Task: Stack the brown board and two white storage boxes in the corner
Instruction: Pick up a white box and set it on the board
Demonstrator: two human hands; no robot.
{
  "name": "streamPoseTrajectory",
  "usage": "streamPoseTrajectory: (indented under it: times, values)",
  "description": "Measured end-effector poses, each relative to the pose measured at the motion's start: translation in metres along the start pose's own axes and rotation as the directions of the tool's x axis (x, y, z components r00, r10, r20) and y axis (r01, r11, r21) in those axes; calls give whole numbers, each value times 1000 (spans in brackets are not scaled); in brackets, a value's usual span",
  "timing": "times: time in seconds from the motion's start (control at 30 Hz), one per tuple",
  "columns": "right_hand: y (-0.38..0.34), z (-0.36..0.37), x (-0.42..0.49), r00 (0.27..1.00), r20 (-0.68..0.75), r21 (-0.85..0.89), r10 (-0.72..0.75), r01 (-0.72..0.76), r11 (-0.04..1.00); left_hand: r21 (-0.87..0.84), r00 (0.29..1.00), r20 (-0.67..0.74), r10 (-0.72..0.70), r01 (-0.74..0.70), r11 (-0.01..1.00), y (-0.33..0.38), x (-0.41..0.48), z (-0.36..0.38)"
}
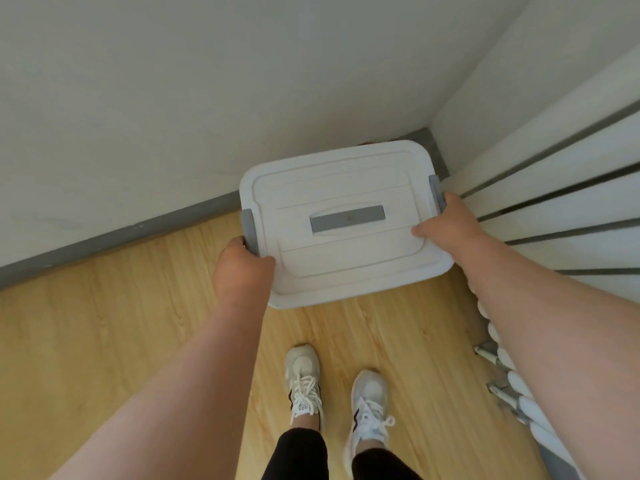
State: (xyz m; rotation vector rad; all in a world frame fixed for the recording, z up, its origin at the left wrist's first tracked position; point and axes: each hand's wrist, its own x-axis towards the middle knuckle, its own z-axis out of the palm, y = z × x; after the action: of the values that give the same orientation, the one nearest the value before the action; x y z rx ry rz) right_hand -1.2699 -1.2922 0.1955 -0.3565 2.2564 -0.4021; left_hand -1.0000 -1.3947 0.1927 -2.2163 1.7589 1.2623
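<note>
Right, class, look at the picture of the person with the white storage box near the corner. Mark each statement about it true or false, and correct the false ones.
1. Both hands grip the white storage box, the left hand at one end and the right hand at the other. True.
2. The lid is off the box. False: the white lid is on, with a grey handle in its middle.
3. The floor is grey carpet. False: it is light wood-patterned flooring.
4. The person wears white shoes with laces. True.
5. The box has red clips at its ends. False: the clips are grey.
</note>
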Motion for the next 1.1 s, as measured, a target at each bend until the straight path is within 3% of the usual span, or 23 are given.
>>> streamPoseTrajectory:
  times: [0.4, 0.63, 0.87, 1.1]
  values:
    - [-35, -3, 89, 989, 40, -97, -140, 143, 985, -7, 994, -65, -82, 82, 997, 31, 57, 41]
    - [-44, 3, 128, 983, 40, -109, -179, 182, 977, 48, 996, -73, -55, 59, 997, 38, 79, 60]
    - [-43, 3, 137, 979, 33, -102, -202, 204, 974, -7, 989, -136, -64, 63, 998, 44, 81, 64]
    - [-42, 9, 138, 983, 16, -114, -184, 185, 976, 59, 996, -66, -66, 70, 996, 43, 86, 63]
